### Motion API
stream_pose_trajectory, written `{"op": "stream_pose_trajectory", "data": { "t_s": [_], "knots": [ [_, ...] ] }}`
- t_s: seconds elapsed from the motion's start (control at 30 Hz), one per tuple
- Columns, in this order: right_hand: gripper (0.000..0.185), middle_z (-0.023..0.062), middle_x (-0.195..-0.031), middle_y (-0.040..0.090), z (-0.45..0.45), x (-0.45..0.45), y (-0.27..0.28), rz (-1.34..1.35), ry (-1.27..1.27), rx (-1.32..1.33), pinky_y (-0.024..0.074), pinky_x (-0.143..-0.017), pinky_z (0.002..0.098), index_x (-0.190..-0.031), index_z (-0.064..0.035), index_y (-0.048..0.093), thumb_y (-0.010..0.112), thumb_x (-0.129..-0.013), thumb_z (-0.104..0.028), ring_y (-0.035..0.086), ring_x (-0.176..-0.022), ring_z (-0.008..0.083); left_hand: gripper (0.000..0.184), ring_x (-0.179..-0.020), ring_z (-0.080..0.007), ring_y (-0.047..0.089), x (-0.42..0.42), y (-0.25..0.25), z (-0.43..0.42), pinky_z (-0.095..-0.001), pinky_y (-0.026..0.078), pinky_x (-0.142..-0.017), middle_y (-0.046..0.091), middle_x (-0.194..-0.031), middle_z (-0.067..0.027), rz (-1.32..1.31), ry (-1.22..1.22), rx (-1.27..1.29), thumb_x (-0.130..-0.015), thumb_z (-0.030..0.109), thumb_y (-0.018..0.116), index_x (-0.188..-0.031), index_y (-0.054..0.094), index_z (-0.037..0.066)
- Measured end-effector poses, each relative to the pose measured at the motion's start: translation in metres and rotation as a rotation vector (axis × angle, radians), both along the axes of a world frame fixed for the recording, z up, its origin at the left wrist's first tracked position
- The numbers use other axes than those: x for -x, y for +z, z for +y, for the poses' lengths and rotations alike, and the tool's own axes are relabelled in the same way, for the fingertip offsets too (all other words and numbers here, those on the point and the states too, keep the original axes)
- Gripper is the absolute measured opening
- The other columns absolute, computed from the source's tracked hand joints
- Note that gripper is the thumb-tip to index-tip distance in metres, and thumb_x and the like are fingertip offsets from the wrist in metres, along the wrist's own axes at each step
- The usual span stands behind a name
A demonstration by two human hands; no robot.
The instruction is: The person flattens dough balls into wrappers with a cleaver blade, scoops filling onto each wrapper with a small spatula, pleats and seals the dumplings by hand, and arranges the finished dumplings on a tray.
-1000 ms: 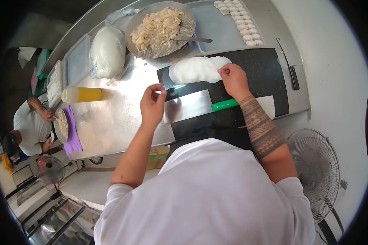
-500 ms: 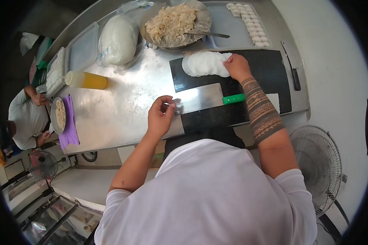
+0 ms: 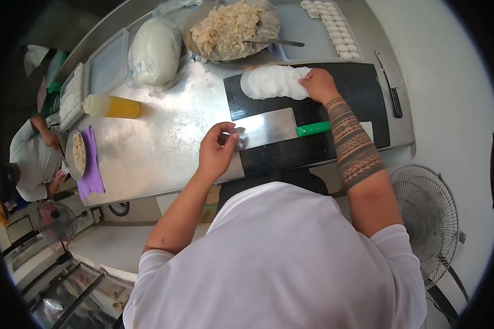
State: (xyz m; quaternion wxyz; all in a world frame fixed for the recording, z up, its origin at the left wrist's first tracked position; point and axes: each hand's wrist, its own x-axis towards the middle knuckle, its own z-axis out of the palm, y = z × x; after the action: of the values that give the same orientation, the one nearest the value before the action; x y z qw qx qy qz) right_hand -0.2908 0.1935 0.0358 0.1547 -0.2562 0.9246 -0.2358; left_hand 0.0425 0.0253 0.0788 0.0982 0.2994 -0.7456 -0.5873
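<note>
My right hand pinches the right end of a row of overlapping white round dough wrappers, lying on a black board. A cleaver with a green handle lies flat across the board's near part, its blade toward the left. By the left end of that blade hovers my left hand, fingers half curled and thumb apart from them, with nothing visible in it. Whether its fingertips touch the blade is unclear.
Behind the board are a bowl of chunky filling with a spatula and a tray with small white dumplings. A bagged dough mass, an oil bottle and a dark-handled knife lie around. Another person works at far left.
The view has shifted slightly. My left hand's fingers have drawn a little closer to the thumb. My right hand still pinches the wrappers; the other person's hands have moved.
</note>
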Motion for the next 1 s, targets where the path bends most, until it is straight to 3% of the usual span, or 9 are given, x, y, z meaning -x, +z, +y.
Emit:
{"op": "stream_pose_trajectory", "data": {
  "t_s": [0.1,0.2,0.4,0.43,0.63,0.73,0.77,0.87,1.0],
  "knots": [
    [0.039,0.0198,-0.096,0.073,0.009,0.015,0.005,-0.124,-0.028,0.015,0.0559,-0.087,0.0457,-0.094,-0.0021,0.073,0.082,-0.081,-0.038,0.071,-0.095,0.0385,0.026,-0.083,-0.0085,0.063,0.003,-0.003,0.001,-0.0254,0.054,-0.076,0.071,-0.107,-0.0048,0.011,0.029,-0.033,-0.097,0.007,0.070,-0.123,0.066,0.002],
    [0.052,0.0205,-0.098,0.074,0.010,0.017,0.009,-0.264,-0.086,0.036,0.0560,-0.087,0.0445,-0.095,-0.0011,0.072,0.080,-0.082,-0.051,0.072,-0.096,0.0375,0.026,-0.084,-0.0086,0.064,0.006,-0.008,0.004,-0.0252,0.054,-0.076,0.071,-0.107,-0.0047,0.017,0.041,-0.045,-0.097,0.007,0.070,-0.123,0.066,0.002],
    [0.072,0.0217,-0.112,0.073,-0.013,-0.020,0.041,0.028,-0.014,-0.285,0.0557,-0.092,0.0429,-0.107,-0.0004,0.074,0.071,-0.084,-0.069,0.071,-0.110,0.0358,0.027,-0.087,-0.0083,0.063,0.020,-0.004,0.021,-0.0252,0.053,-0.078,0.071,-0.108,-0.0035,-0.020,0.031,-0.073,-0.098,0.008,0.070,-0.123,0.065,0.002],
    [0.070,0.0235,-0.116,0.072,-0.012,-0.016,0.034,0.001,-0.015,-0.274,0.0550,-0.095,0.0444,-0.115,-0.0005,0.073,0.074,-0.084,-0.063,0.069,-0.114,0.0369,0.027,-0.087,-0.0078,0.062,0.023,-0.001,0.024,-0.0251,0.053,-0.079,0.070,-0.109,-0.0027,-0.035,0.021,-0.072,-0.098,0.008,0.070,-0.124,0.065,0.002],
    [0.044,0.0203,-0.104,0.073,0.017,0.021,0.015,-0.070,-0.018,-0.108,0.0558,-0.090,0.0447,-0.109,-0.0030,0.071,0.081,-0.083,-0.037,0.071,-0.102,0.0365,0.026,-0.087,-0.0084,0.063,0.027,-0.004,0.032,-0.0253,0.053,-0.077,0.071,-0.108,-0.0030,-0.049,0.052,-0.056,-0.097,0.008,0.071,-0.122,0.066,0.002],
    [0.030,0.0171,-0.098,0.074,0.040,0.028,0.013,0.078,-0.082,0.150,0.0566,-0.086,0.0426,-0.104,-0.0027,0.068,0.079,-0.085,-0.023,0.072,-0.094,0.0354,0.026,-0.087,-0.0094,0.065,0.029,-0.007,0.033,-0.0258,0.054,-0.076,0.072,-0.109,-0.0043,-0.031,0.080,-0.067,-0.096,0.007,0.072,-0.121,0.067,0.003],
    [0.028,0.0152,-0.096,0.074,0.046,0.032,0.012,0.125,-0.102,0.199,0.0570,-0.084,0.0408,-0.111,-0.0028,0.066,0.075,-0.086,-0.013,0.073,-0.092,0.0331,0.026,-0.087,-0.0096,0.066,0.029,-0.007,0.034,-0.0261,0.054,-0.076,0.072,-0.109,-0.0046,-0.023,0.087,-0.073,-0.096,0.007,0.072,-0.121,0.067,0.003],
    [0.036,0.0126,-0.096,0.075,0.062,0.043,0.016,0.036,-0.130,0.317,0.0567,-0.083,0.0386,-0.119,-0.0035,0.064,0.074,-0.085,-0.010,0.074,-0.092,0.0276,0.030,-0.093,-0.0134,0.067,0.037,-0.016,0.036,-0.0291,0.056,-0.081,0.072,-0.114,-0.0069,0.014,0.072,-0.011,-0.095,0.008,0.073,-0.124,0.067,0.003],
    [0.035,0.0079,-0.099,0.069,0.064,0.018,0.039,-0.342,-0.193,0.604,0.0544,-0.075,0.0306,-0.123,-0.0011,0.062,0.069,-0.090,-0.002,0.068,-0.085,0.0160,0.037,-0.111,-0.0202,0.065,0.072,-0.005,0.041,-0.0343,0.053,-0.096,0.069,-0.124,-0.0105,0.267,-0.018,0.265,-0.095,0.011,0.073,-0.131,0.065,0.004]
  ]
}}
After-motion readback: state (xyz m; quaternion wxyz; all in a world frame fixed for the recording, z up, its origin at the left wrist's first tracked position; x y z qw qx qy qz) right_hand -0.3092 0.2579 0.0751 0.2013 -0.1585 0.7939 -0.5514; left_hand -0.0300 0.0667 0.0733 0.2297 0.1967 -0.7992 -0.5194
